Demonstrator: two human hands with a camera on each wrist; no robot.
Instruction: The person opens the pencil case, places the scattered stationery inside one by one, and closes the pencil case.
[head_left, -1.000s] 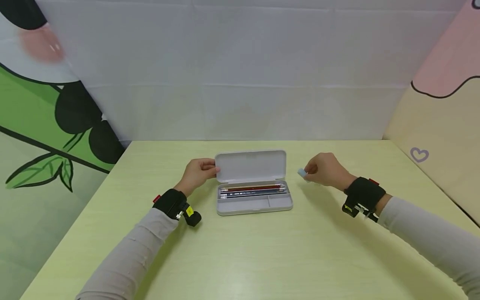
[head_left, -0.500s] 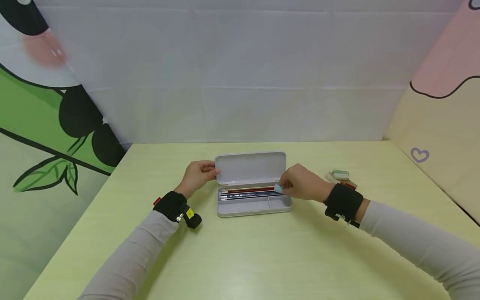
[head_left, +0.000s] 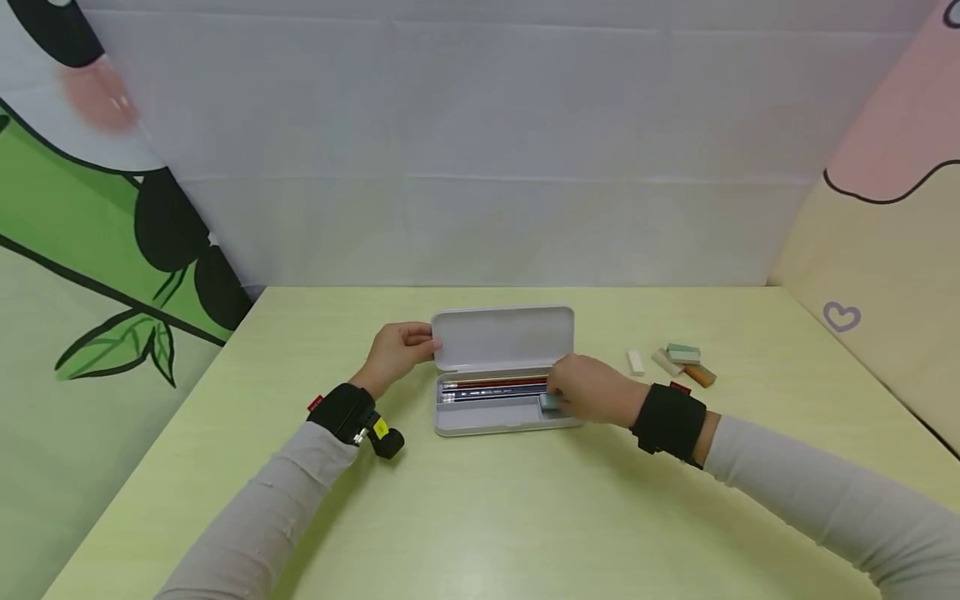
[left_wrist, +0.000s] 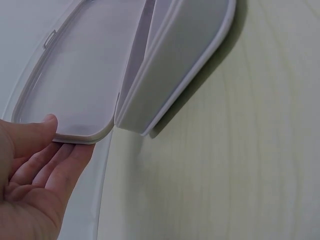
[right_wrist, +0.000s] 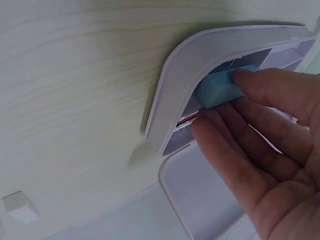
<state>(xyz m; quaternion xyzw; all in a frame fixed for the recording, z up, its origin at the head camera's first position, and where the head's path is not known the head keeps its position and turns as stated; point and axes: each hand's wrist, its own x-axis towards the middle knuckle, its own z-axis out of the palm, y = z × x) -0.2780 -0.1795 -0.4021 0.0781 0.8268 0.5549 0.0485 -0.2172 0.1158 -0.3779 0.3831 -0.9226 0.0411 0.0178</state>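
An open white pencil case (head_left: 483, 415) lies on the table, its lid (head_left: 502, 340) raised at the back. At the lid's left edge my left hand (head_left: 397, 354) pinches it, thumb on the inner face and fingers behind, as the left wrist view shows. Several pencils (head_left: 487, 390) lie in the long rear compartment. My right hand (head_left: 596, 390) holds a light blue eraser (right_wrist: 217, 87) between thumb and fingers, low over the small compartment at the case's front right. Whether the eraser touches the compartment floor I cannot tell. The right hand hides the case's right end in the head view.
Right of the case lie a small white block (head_left: 635, 362), an off-white block (head_left: 666, 361), a green-and-white block (head_left: 683, 353) and an orange-brown block (head_left: 700, 375). A pale cloth backdrop (head_left: 480, 225) rises behind the table's far edge.
My right hand has carried the blue eraser leftward from beside the case, then down to its front right compartment. The small blocks have come into sight. My left hand stays on the lid.
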